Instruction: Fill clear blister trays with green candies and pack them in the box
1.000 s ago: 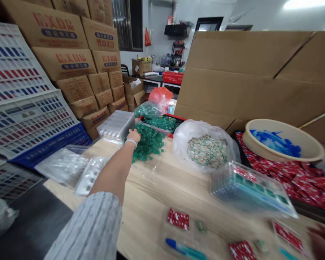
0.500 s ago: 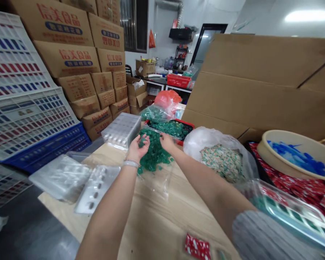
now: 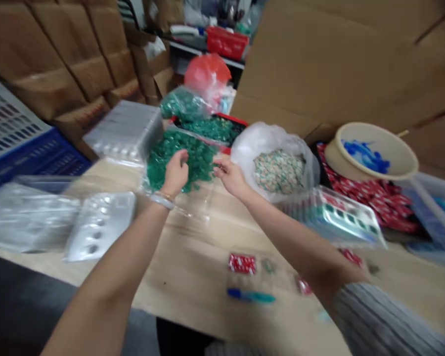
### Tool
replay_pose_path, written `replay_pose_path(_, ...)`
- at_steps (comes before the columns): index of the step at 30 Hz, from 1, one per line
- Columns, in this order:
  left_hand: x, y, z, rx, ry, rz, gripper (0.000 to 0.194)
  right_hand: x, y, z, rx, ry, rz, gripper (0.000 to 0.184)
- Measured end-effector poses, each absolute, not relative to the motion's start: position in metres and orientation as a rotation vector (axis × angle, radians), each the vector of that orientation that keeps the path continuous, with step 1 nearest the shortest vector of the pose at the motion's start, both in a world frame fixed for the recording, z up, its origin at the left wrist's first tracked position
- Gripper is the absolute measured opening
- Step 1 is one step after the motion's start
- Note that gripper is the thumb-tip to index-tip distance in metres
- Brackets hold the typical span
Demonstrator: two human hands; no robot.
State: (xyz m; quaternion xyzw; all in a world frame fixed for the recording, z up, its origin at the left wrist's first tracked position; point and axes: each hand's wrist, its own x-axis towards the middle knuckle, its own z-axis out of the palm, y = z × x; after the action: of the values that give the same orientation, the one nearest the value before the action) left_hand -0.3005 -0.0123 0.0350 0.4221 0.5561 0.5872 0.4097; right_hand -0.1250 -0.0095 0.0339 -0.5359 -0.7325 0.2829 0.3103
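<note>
My left hand [image 3: 176,173] is over the near side of a heap of small shiny green pieces [image 3: 197,143], which lies in and on clear plastic. Its fingers are loosely curved and look apart, with nothing visible in them. At the heap's right edge my right hand [image 3: 230,175] has thumb and fingers pinched together; motion blur hides what they hold. Right beside it, a white plastic bag [image 3: 243,148] holds many small pale and green pieces [image 3: 280,170]. Behind the heap, more green pieces fill a black and red tray [image 3: 241,129].
Stacked clear trays [image 3: 124,126] stand left of the heap, with flat clear packaging [image 3: 29,215] and a moulded tray [image 3: 102,225] nearer. A red packet [image 3: 242,263] and a blue pen-like object [image 3: 251,296] lie in front. To the right are a lidded clear tray [image 3: 350,217] and a beige basin [image 3: 374,168].
The view has tilted down, showing more of the near table. My left hand has turned from palm-up to fingers curving over the heap. My right hand is now at the heap's right edge.
</note>
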Motion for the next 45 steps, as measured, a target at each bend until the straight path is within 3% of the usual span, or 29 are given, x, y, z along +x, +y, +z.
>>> replay_pose_path(2,-0.291,-0.016,0.037,1.089,1.427,1.508,0.033,-0.085,-0.064,0.031,-1.372,-1.87,0.921,0.024)
replay_pose_path(6,-0.271,-0.068,0.05,0.699,1.152,1.284,0.01,-0.014,-0.174,0.029,-1.445,-1.763,1.156,0.016)
replay_pose_path(10,-0.232,-0.167,0.048,0.419,0.97,0.793,0.012,0.046,-0.233,0.025,-1.659,-1.696,0.961,0.016)
replay_pose_path(13,-0.205,-0.219,0.038,0.385,0.897,0.613,0.019,0.074,-0.251,0.022,-1.772,-1.574,0.789,0.019)
replay_pose_path(16,-0.193,-0.239,0.027,0.716,1.067,0.696,0.024,0.076,-0.266,0.021,-1.764,-1.591,0.727,0.021)
replay_pose_path(19,-0.187,-0.248,0.013,1.415,1.291,0.846,0.022,0.063,-0.284,0.021,-1.735,-1.669,0.608,0.022)
replay_pose_path(24,-0.149,-0.252,-0.002,2.23,1.181,0.638,0.026,0.069,-0.306,0.017,-1.727,-1.586,0.444,0.019)
replay_pose_path(28,-0.14,-0.201,0.009,2.239,1.257,0.749,0.028,0.076,-0.291,0.024,-1.658,-1.5,0.381,0.017)
replay_pose_path(32,-0.195,-0.111,0.032,2.086,1.799,0.999,0.026,0.024,-0.232,0.032,-1.404,-1.616,0.523,0.019)
replay_pose_path(36,-0.248,-0.066,0.052,1.993,2.191,0.837,0.03,-0.067,-0.143,0.029,-1.17,-1.81,0.596,0.022)
replay_pose_path(41,-0.312,-0.105,0.048,2.172,2.184,0.935,0.036,-0.149,-0.054,0.017,-1.274,-1.987,0.485,0.028)
replay_pose_path(45,-0.368,-0.197,0.027,1.772,2.636,1.09,0.043,-0.194,-0.066,0.022,-1.138,-2.171,0.277,0.031)
